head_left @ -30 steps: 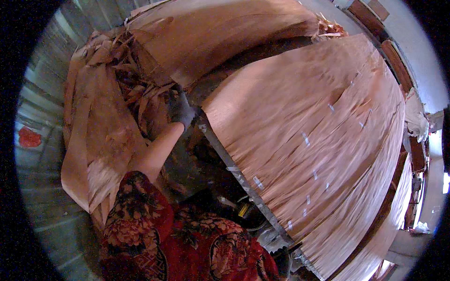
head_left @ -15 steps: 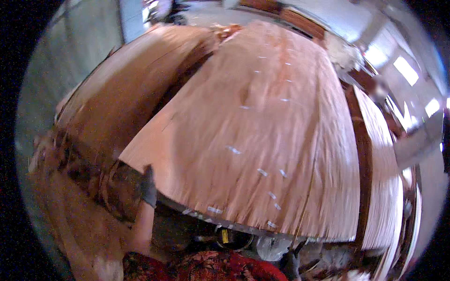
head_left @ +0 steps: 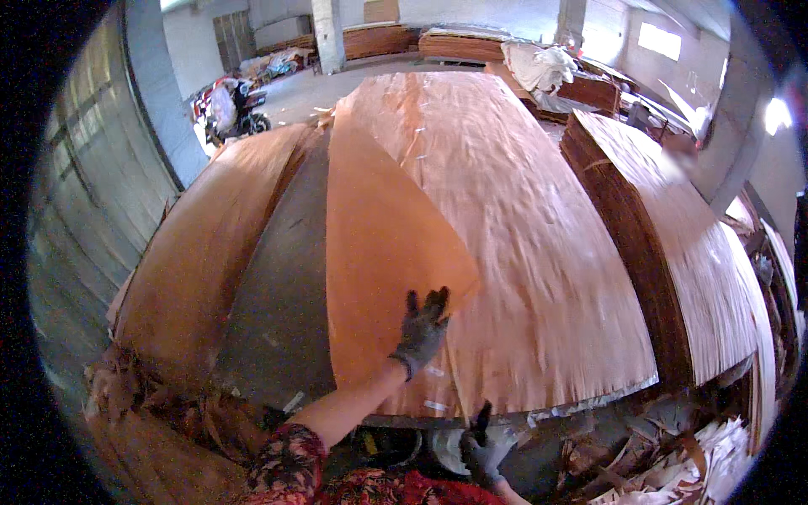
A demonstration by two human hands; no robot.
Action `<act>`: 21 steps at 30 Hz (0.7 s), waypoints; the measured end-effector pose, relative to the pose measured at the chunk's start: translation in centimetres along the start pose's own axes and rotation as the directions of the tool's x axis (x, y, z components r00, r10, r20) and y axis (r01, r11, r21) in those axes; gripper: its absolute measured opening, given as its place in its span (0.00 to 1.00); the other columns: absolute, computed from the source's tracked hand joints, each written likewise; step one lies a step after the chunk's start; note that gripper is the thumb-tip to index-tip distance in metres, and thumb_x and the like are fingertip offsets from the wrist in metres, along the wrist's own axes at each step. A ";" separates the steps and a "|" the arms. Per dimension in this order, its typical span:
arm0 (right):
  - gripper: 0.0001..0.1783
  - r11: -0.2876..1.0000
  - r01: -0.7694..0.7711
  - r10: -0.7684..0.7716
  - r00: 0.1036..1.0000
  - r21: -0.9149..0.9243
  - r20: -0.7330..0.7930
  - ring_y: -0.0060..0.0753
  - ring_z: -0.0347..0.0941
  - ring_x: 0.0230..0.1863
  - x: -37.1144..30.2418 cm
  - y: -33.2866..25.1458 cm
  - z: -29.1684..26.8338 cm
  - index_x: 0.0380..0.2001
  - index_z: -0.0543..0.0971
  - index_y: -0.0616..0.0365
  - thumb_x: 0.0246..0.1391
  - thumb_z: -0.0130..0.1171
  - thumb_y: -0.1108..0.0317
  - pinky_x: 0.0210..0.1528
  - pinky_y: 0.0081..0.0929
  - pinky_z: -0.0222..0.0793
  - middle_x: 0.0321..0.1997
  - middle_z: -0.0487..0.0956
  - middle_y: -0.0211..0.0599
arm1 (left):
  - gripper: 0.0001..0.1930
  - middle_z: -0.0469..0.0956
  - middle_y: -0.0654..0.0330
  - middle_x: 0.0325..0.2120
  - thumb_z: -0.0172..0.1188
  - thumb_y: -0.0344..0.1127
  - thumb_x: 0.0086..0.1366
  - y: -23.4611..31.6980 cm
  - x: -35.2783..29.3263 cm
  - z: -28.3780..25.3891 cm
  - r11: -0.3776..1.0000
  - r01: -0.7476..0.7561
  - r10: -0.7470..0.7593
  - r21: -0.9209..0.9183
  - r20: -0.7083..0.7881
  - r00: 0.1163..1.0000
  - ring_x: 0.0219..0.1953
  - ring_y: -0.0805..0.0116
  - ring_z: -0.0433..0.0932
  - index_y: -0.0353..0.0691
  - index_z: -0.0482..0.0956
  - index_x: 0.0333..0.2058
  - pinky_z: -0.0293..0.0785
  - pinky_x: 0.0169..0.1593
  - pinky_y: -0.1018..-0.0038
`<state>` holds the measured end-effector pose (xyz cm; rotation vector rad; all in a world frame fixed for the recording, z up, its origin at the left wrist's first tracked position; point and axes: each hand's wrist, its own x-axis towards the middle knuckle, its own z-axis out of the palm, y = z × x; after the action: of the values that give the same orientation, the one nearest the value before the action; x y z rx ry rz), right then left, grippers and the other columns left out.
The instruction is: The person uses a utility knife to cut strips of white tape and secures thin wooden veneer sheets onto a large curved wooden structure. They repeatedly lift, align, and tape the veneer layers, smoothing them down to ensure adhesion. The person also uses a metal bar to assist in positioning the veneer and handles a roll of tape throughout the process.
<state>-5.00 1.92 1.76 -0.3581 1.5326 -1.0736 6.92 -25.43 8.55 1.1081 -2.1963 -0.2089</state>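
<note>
My left hand (head_left: 421, 328), in a dark grey glove, lies with fingers spread on an orange-brown wood veneer flap (head_left: 383, 227). This flap is folded over to the right and tapers toward the far end. Beneath it, a broad pale veneer sheet (head_left: 522, 244) covers the work table, with small white tape pieces near its front edge. My right hand (head_left: 481, 450), also gloved, is at the table's front edge with a finger or thumb pointing up. Its other fingers look curled; what they hold, if anything, is hidden.
A brown veneer stack (head_left: 206, 244) stands left of the grey tabletop (head_left: 273, 278). Another tall veneer stack (head_left: 673, 227) stands at right. Torn veneer scraps (head_left: 673, 463) lie at lower right. A motorbike (head_left: 231, 109) and a pillar (head_left: 326, 38) are farther back.
My left hand has moved right from the sheet's left corner, and the sheet's left part is now folded over, baring grey tabletop. My right hand has shifted slightly left. The view has turned.
</note>
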 end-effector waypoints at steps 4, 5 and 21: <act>0.10 0.997 -0.079 0.073 0.967 0.018 0.245 0.19 0.65 0.17 1.2 1.1 -0.2 0.33 0.74 0.56 0.54 0.54 0.61 0.18 0.18 0.59 0.21 0.72 0.25 | 0.29 0.60 0.53 0.59 0.46 0.41 0.63 5.2 2.4 7.7 0.984 -0.006 -0.024 0.179 0.167 0.986 0.61 0.52 0.57 0.43 0.53 0.61 0.44 0.63 0.53; 0.10 0.993 -0.097 0.075 0.952 0.060 0.298 0.18 0.66 0.20 0.3 0.5 -0.1 0.35 0.74 0.57 0.54 0.54 0.62 0.20 0.17 0.60 0.23 0.72 0.26 | 0.29 0.60 0.52 0.58 0.46 0.42 0.63 6.5 2.3 9.0 0.989 -0.014 -0.013 0.146 0.182 0.983 0.60 0.50 0.58 0.45 0.54 0.61 0.46 0.63 0.53; 0.12 0.958 0.269 -0.280 0.951 0.101 0.128 0.19 0.64 0.29 -1.0 2.2 0.7 0.44 0.70 0.58 0.55 0.51 0.73 0.30 0.17 0.61 0.31 0.69 0.27 | 0.33 0.49 0.42 0.61 0.55 0.54 0.55 12.6 -0.8 3.9 0.987 0.029 0.030 -0.156 0.367 0.930 0.62 0.36 0.47 0.40 0.64 0.55 0.43 0.63 0.48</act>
<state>-3.35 3.49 0.71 -0.5910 1.3327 -1.2960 -3.43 -17.47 10.35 1.0438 -2.4547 -0.6279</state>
